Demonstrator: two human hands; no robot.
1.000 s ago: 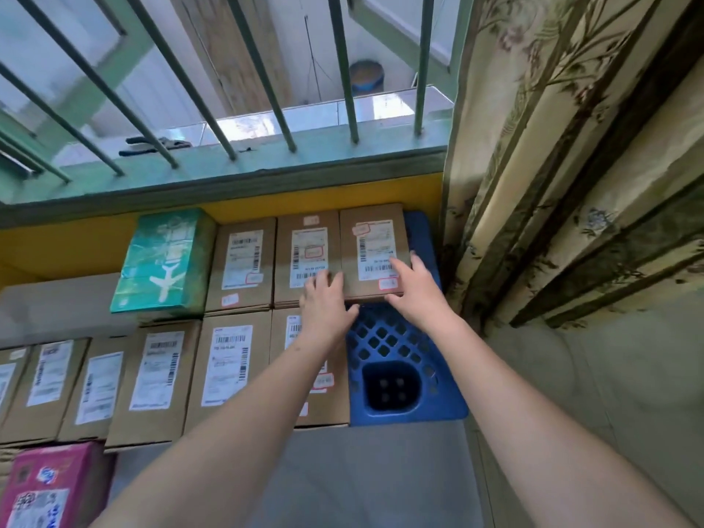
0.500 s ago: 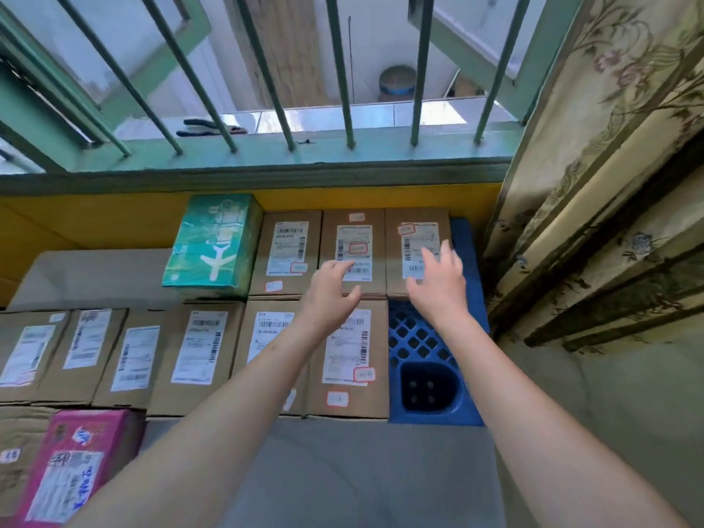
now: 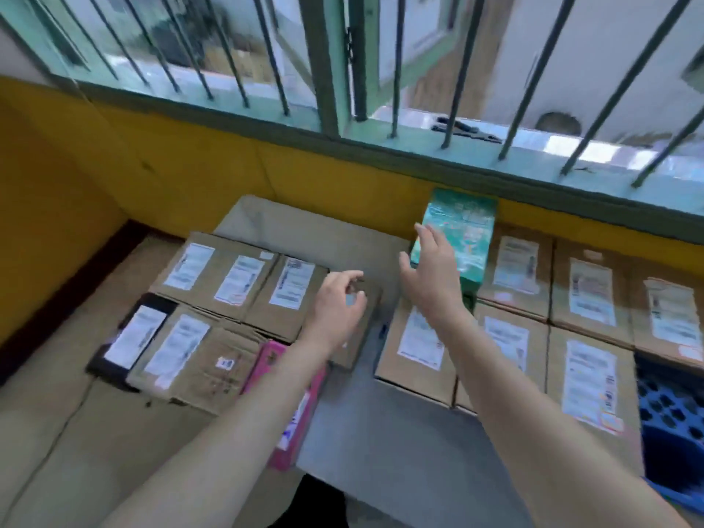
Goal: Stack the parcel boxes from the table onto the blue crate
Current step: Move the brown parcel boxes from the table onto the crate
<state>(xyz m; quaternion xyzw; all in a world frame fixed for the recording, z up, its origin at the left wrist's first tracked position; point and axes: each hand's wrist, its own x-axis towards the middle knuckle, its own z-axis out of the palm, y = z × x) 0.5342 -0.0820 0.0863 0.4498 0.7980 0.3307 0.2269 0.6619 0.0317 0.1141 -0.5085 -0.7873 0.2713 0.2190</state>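
Yellow wall runs under a green-framed window with dark metal bars; frame is motion-blurred throughout. Below it, a grey table surface carries the parcels. Blue plastic lattice crate sits at the far right edge, only partly in view, its open grid bare at the near corner. Brown cardboard parcel boxes with white shipping labels lie flat in two rows just left of the crate and over it, edges touching; six or so visible there. A second cluster of brown cardboard boxes lies well to the left, also label-up, with a creased one nearest the camera. Teal-green printed box stands on the far row against the wall. Pink carton sits under the left forearm, mostly hidden. Black flat parcel with a white label marks the left end of the near cluster. All labels show barcode-like bands and lines of print, but none is legible through the blur. Right hand hangs open, fingers spread wide, in front of the teal box; contact cannot be judged. Left hand hovers over the left cluster's right edge, fingers loosely curled, holding nothing.
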